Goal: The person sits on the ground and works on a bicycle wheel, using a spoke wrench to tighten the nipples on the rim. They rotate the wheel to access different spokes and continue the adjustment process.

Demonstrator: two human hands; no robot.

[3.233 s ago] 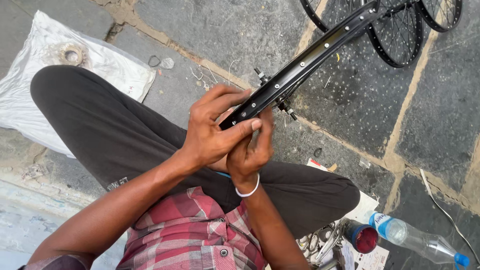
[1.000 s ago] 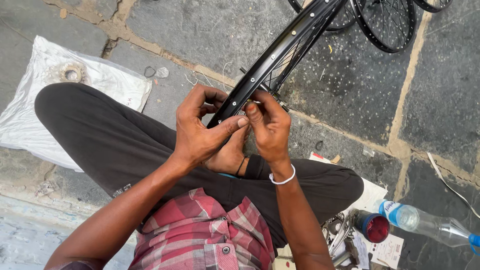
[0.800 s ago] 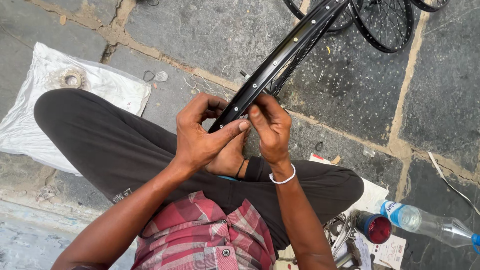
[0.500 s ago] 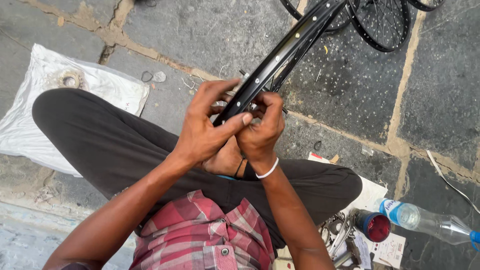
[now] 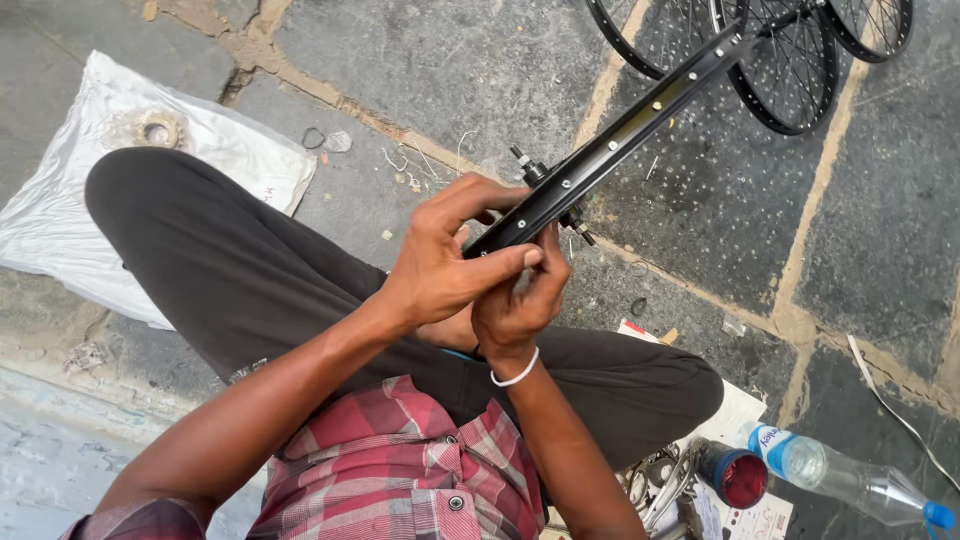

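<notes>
Both hands, left hand (image 5: 440,265) and right hand (image 5: 520,300), clasp the black metal wheel rim (image 5: 610,150); spoked wheels (image 5: 780,60) beyond, clear plastic bottle (image 5: 850,480) alongside.

bottle (image 5: 850,482): clear plastic, lying at lower right, blue cap | label: blue-and-white band (near its base) | jar (image 5: 733,475): dark, red lid, beside it

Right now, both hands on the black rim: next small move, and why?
Probably keep the left hand clamped on the black rim and let the right hand turn the small fitting at the rim's near end. Both hands already meet there, the right fingertips pinch under the rim edge, and the rim's far end hangs unsupported above the stone floor, so steadying comes first.
</notes>
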